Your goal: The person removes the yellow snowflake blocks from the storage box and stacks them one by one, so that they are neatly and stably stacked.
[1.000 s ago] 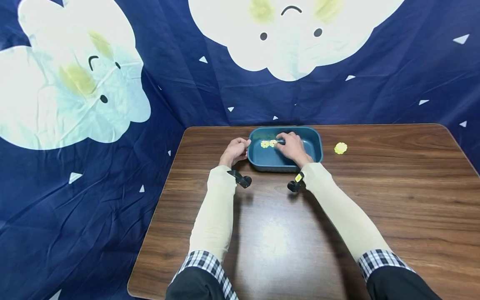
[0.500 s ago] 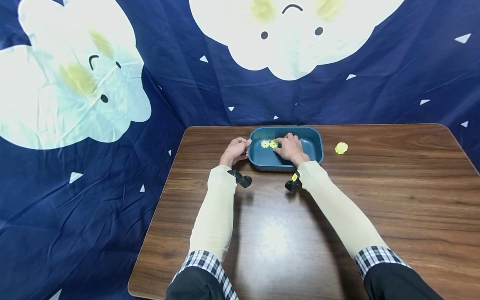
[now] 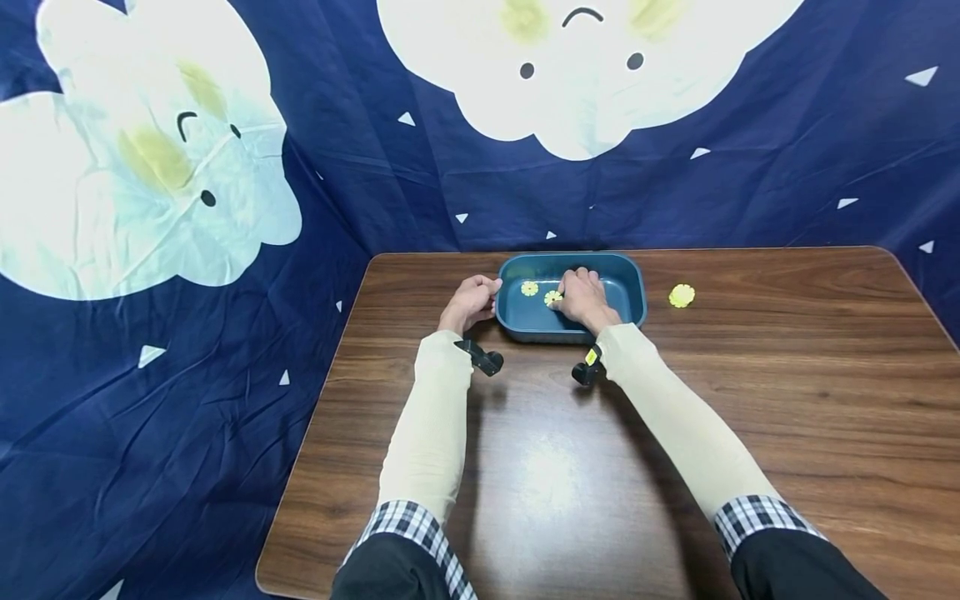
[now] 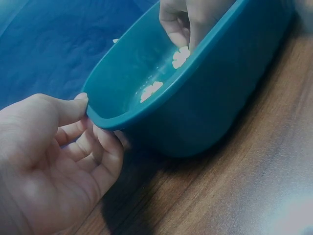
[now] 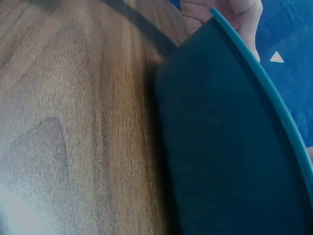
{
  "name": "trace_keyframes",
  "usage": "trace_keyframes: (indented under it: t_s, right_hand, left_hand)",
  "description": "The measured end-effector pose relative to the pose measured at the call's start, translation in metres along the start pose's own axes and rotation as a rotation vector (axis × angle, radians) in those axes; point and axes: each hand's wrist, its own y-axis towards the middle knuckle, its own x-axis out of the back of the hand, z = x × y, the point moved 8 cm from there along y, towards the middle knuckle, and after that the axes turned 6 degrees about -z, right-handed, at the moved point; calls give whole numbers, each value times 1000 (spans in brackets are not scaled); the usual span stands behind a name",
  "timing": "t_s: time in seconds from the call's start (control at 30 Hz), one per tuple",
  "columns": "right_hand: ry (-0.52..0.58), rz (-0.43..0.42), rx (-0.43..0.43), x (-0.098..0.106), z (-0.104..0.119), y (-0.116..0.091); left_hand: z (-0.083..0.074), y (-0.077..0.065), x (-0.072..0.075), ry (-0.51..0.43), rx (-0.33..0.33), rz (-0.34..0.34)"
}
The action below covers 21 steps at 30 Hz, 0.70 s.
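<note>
My left hand [image 4: 54, 161] pinches the left end of the rim of a teal plastic basin [image 4: 195, 112], thumb above and fingers curled below. My right hand [image 3: 585, 297] reaches down inside the basin. Its curled fingertips meet the edge of a small yellow flower-shaped piece [image 3: 552, 297], also visible as a pale flower piece [image 4: 180, 57] in the left wrist view. Another yellow flower piece [image 3: 529, 288] lies on the basin floor to the left, untouched. The right wrist view shows mostly the basin's outer wall [image 5: 225, 132]; the right hand's fingertips are hidden there.
A further yellow flower piece [image 3: 681, 296] lies on the wooden table [image 3: 787, 375], right of the basin. The basin stands close to the table's back edge. Behind it hangs a dark blue cloth [image 3: 360, 183] with white cloud shapes.
The right hand has shifted slightly left, then nearer me. One flower piece has slid right and nearer me, apart from the other. The left hand stays on the rim.
</note>
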Motion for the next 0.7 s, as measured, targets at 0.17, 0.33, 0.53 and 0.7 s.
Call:
trace_keyframes:
  t_s: [0.17,0.33,0.53,0.7]
  right_hand:
    - [33,-3,17,5,-1,-3]
    - [133,-24,48,13,-1,-4]
    - [274,-62,44,24,-4,-9]
    - [350,-123,40,37,-9,-15]
  left_hand:
    - [1,0,-1,-3,3,5]
    - [1,1,-1,5,0,7]
    - [1,2,0,23,-4,-3]
    - [1,2,0,28,-7,-7]
